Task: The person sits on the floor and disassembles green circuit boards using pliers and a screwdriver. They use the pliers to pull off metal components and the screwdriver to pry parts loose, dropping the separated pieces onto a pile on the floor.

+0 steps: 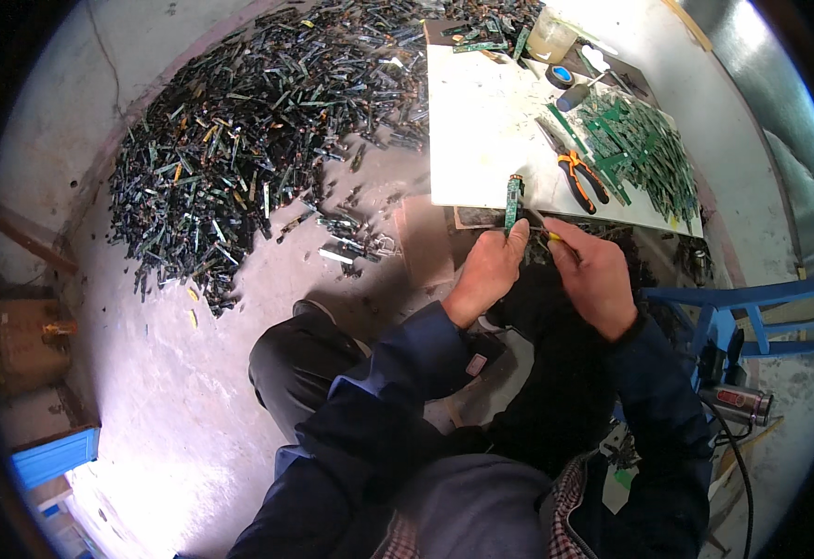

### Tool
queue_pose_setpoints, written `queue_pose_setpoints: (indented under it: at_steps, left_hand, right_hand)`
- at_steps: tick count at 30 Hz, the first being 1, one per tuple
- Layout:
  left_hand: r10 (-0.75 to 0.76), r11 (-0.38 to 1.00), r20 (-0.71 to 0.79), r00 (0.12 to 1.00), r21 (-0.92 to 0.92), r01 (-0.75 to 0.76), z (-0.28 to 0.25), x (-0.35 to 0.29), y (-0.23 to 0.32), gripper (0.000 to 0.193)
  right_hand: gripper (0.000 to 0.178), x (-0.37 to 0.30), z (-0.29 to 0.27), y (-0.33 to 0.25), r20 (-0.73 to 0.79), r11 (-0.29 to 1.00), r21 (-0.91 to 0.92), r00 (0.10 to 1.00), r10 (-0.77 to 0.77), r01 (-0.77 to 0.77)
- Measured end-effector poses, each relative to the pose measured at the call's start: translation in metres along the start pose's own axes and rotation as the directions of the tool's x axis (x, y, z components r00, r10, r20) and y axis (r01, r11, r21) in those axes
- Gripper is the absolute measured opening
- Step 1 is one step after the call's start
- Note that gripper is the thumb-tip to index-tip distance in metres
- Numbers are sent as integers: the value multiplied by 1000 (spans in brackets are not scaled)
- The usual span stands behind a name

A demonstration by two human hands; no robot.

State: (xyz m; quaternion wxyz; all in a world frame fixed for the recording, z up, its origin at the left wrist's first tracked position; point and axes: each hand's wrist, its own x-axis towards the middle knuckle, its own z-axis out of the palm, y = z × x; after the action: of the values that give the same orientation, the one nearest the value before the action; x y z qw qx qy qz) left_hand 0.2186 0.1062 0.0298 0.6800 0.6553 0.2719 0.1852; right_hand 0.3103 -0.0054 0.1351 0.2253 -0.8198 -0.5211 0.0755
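Note:
My left hand (489, 271) pinches the lower end of a narrow green circuit board strip (514, 197), which stands up just past the near edge of a white board (472, 130). Beside it, my right hand (596, 277) is closed round a small hand tool with a yellow part (554, 237). A thin end of that tool points at the strip; its exact kind is hidden by my fingers. On the white board lie pliers with orange and black handles (575, 170). To their right spreads a heap of bare green board strips (654, 154).
A large heap of dark board strips (230, 149) covers the floor at the far left. The white board also bears a blue-centred tape roll (559, 76), a dark-handled tool (573, 97) and a cloudy jar (550, 39). At right are a blue frame (752, 303) and a heat gun (740, 402).

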Motion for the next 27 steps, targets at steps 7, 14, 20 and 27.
queue_pose_setpoints:
  at_steps: [7, 14, 20, 27]
  left_hand:
    - [-101, 986, 7, 995, -133, 101, -23, 0, 16, 66]
    - [-162, 926, 217, 963, -303, 224, -29, -11, 34, 50]
    - [-227, 893, 286, 931, -319, 316, -41, -10, 39, 48]
    - [-260, 913, 284, 923, -239, 331, -58, -17, 36, 47]
  right_hand:
    - [25, 0, -10, 21, -39, 910, 366, 974, 222, -193]
    - [30, 54, 15, 37, -352, 1000, -13, 936, -23, 19]
    - [30, 97, 48, 45, -434, 980, -200, 894, -112, 25]
    - [38, 85, 40, 2, -183, 910, -2, 894, -409, 415]
